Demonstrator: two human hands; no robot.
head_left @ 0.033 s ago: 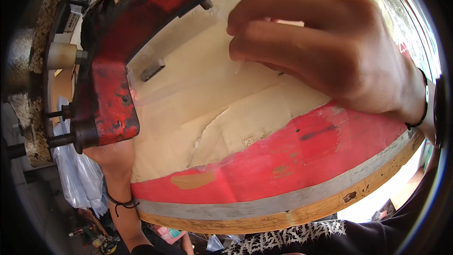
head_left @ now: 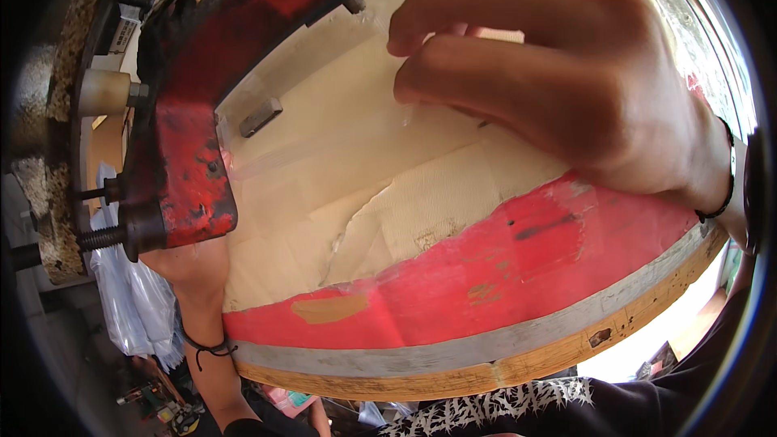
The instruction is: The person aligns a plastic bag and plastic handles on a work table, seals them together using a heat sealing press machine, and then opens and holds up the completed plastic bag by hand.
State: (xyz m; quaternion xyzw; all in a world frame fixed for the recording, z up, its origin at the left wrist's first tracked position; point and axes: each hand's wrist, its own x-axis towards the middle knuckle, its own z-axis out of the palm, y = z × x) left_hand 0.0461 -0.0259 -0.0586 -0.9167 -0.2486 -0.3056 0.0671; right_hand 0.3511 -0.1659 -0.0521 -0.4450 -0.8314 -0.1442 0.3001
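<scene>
- The right hand [head_left: 583,89] lay on a cream sheet [head_left: 364,186], its fingers [head_left: 486,73] curled together, pinching a clear strip of tape [head_left: 396,73] against it.
- The sheet covered a red-painted wooden frame [head_left: 518,275] with a grey band and a bare wood edge.
- The left hand [head_left: 190,263] was under the frame by a red metal clamp [head_left: 190,186]; I cannot tell how its fingers were set.
- Clear plastic bags [head_left: 129,307] hung lower left.

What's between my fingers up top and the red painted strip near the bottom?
In the head view, only the cream cloth surface, wrinkled with a tear, lies between the right hand and the red strip.
</scene>
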